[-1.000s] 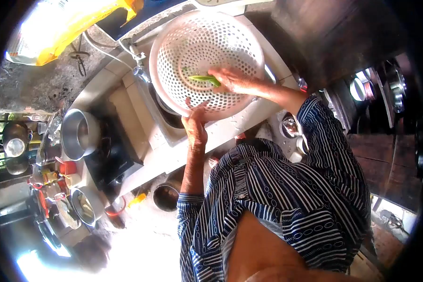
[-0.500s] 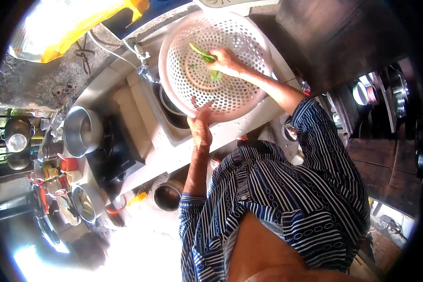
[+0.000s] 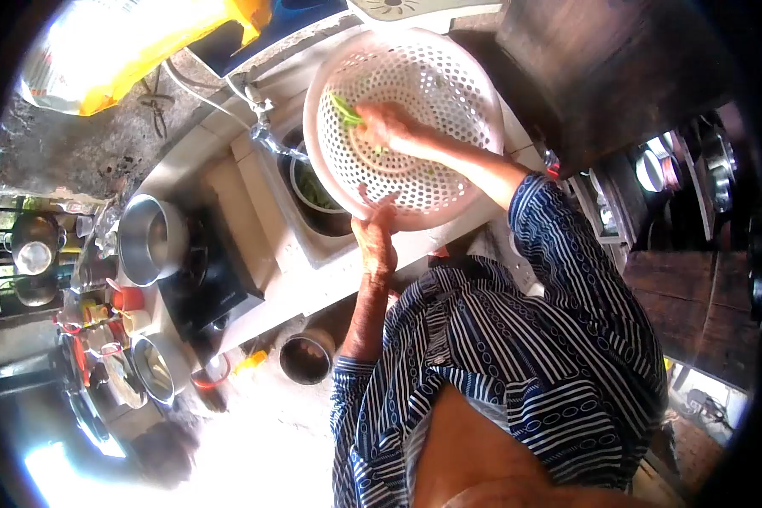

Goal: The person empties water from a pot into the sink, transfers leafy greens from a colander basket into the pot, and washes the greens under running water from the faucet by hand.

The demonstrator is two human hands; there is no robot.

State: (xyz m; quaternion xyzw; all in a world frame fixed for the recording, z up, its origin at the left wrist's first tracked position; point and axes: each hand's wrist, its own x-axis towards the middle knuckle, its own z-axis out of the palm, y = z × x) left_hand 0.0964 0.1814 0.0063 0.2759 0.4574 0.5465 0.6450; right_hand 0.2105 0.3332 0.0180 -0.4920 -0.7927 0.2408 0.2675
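A large white plastic colander [image 3: 449, 89] is tilted over the counter beside the sink [image 3: 289, 233]. My left hand [image 3: 375, 235] grips its near rim, the fingers reaching over the inside. Within the colander, my right hand [image 3: 388, 127] is closed around some leafy greens [image 3: 344, 110], whose light stems stick out past the fingers. The right hand is slightly blurred. Small green bits lie on the colander's holes. In the sink, a pale round basin [image 3: 296, 173] holds more greens and is partly covered by the colander.
A tap [image 3: 262, 131] rises behind the sink. To the left sit a black stove [image 3: 207, 296] and a grey metal pot [image 3: 157, 241]. Another pot [image 3: 159, 368] stands farther left, and a dark pot [image 3: 306, 356] is below the counter. A yellow-and-white bag [image 3: 118, 63] lies at upper left.
The colander and my left hand have shifted right, showing more of the basin and its greens in the sink. My right hand, holding greens, has moved slightly left and down inside the colander.
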